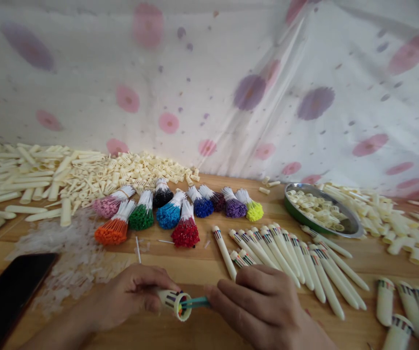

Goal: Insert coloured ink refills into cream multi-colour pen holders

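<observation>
My left hand [136,294] is closed around a short cream pen barrel [169,299] with dark slots, its open round end turned toward the right. Pinched in my right hand [256,301] is a pair of teal tweezers [197,302], whose tips reach into that opening. Small orange and yellow bits show inside the barrel. Beyond the hands lie bundles of coloured pen refills, among them an orange bundle [111,231], a red bundle [185,231] and a green bundle [142,214]. Just past my right hand rests a row of cream multicolour pens [282,255].
A dark phone [16,291] lies at the left beside scattered clear plastic pieces [74,262]. Piles of cream pen parts [122,172] fill the back left. At the right stand a metal bowl [353,226] of cream rings and more barrels [410,238]. A flowered sheet [202,73] hangs behind.
</observation>
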`<state>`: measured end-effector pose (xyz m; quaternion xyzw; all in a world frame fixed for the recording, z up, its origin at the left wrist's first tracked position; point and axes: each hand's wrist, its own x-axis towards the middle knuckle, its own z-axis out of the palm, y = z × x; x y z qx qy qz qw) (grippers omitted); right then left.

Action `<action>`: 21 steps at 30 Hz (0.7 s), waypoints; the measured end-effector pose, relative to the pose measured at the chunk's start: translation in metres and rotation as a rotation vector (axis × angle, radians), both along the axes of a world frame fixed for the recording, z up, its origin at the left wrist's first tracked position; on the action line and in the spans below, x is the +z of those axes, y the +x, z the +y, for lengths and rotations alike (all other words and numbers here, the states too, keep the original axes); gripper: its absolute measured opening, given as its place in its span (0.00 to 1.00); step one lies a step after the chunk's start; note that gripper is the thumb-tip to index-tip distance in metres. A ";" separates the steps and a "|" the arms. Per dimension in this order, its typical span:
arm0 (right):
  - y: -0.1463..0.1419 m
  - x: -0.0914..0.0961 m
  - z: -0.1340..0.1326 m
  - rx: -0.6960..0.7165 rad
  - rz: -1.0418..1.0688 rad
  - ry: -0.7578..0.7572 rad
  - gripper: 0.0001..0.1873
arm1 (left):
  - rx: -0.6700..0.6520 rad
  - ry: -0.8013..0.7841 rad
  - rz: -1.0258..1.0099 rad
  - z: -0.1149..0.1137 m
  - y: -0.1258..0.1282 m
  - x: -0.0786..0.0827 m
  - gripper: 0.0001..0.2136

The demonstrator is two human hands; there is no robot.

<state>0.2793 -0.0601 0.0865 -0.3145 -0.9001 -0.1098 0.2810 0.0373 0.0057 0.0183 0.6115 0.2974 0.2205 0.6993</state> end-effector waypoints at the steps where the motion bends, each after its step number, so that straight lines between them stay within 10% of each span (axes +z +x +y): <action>1: 0.000 0.000 0.000 -0.003 0.002 0.004 0.11 | -0.001 0.003 0.000 0.000 0.000 0.001 0.10; 21: 0.001 -0.004 -0.002 0.016 -0.066 0.120 0.15 | 0.276 0.095 0.234 -0.006 0.003 0.001 0.10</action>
